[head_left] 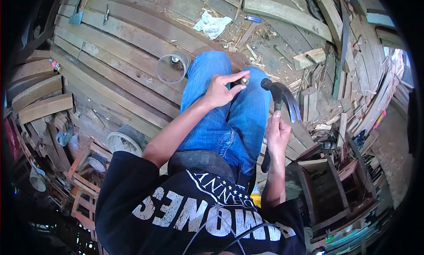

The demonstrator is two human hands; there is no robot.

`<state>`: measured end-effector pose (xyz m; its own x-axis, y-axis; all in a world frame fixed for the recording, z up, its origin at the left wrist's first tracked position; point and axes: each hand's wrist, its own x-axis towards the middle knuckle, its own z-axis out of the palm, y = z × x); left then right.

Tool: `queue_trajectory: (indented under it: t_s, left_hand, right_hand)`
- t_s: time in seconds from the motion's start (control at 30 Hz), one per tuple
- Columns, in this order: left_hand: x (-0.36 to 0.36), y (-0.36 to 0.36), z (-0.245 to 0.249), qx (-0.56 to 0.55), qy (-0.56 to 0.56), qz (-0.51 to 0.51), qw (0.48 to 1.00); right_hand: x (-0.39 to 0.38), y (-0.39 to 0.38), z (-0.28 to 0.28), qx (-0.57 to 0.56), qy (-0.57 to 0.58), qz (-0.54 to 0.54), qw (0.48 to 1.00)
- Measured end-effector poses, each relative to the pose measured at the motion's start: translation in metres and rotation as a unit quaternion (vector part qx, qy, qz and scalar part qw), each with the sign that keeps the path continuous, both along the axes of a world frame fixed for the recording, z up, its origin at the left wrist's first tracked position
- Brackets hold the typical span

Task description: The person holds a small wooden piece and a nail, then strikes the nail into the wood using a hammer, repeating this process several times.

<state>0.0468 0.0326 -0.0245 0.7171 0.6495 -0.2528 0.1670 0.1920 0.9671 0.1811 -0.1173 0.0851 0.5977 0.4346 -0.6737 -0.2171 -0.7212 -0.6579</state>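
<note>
My right hand (278, 132) is wrapped around the handle of a claw hammer (279, 95). The hammer head is up, its round face toward my left hand and its claw curving off to the right. Over my knees, my left hand (224, 89) pinches a small round metal-ended piece (244, 81) between thumb and fingers. That piece is seen nearly end-on, so its length and kind are hidden. Hammer face and metal piece are a short gap apart.
Long wooden planks (110, 56) lie at the left, with a clear plastic tub (172, 68) near my knee. A white cloth (212, 25), a blue lighter-like item (253, 19) and wood scraps lie ahead. A wooden crate (324, 188) stands at right, a bucket (126, 139) at left.
</note>
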Motion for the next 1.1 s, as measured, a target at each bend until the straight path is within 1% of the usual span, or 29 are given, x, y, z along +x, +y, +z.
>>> queue_trajectory:
  t_s: [0.07, 0.23, 0.3, 0.37, 0.43, 0.57, 0.8, 0.93, 1.0, 1.1]
  left_hand:
    - [0.0, 0.003, 0.004, -0.044, 0.0, -0.003, 0.999]
    - [0.0, 0.007, -0.001, -0.044, -0.025, -0.025, 0.998]
    - [-0.001, 0.007, -0.002, -0.051, -0.031, -0.015, 0.998]
    - [0.0, 0.009, -0.006, -0.048, -0.026, -0.023, 0.998]
    - [0.0, 0.011, -0.009, -0.101, -0.032, -0.003, 0.994]
    - [0.001, 0.012, -0.015, -0.131, -0.046, 0.014, 0.99]
    - [0.002, 0.012, -0.016, -0.153, -0.045, 0.022, 0.987]
    - [0.003, 0.012, -0.016, -0.161, -0.044, 0.028, 0.985]
    - [0.003, 0.012, -0.015, -0.165, -0.036, 0.028, 0.985]
    - [0.003, 0.012, -0.016, -0.158, -0.035, 0.028, 0.986]
  right_hand:
    - [0.002, -0.002, -0.002, 0.006, 0.0, -0.005, 1.0]
    - [0.002, -0.003, -0.003, 0.0, -0.007, 0.004, 1.0]
    - [0.003, -0.002, -0.003, 0.006, 0.004, 0.005, 1.0]
    - [0.003, -0.002, -0.006, -0.009, -0.016, 0.027, 0.999]
    - [0.003, -0.002, -0.007, -0.008, -0.012, 0.027, 1.0]
    - [0.003, -0.003, -0.011, -0.004, -0.01, 0.027, 1.0]
    - [0.006, -0.004, -0.016, 0.016, -0.027, 0.031, 0.999]
    - [0.006, -0.004, -0.016, 0.017, -0.025, 0.028, 0.999]
    - [0.006, -0.004, -0.014, -0.006, -0.01, 0.029, 1.0]
    - [0.005, -0.003, -0.015, 0.002, -0.014, 0.033, 0.999]
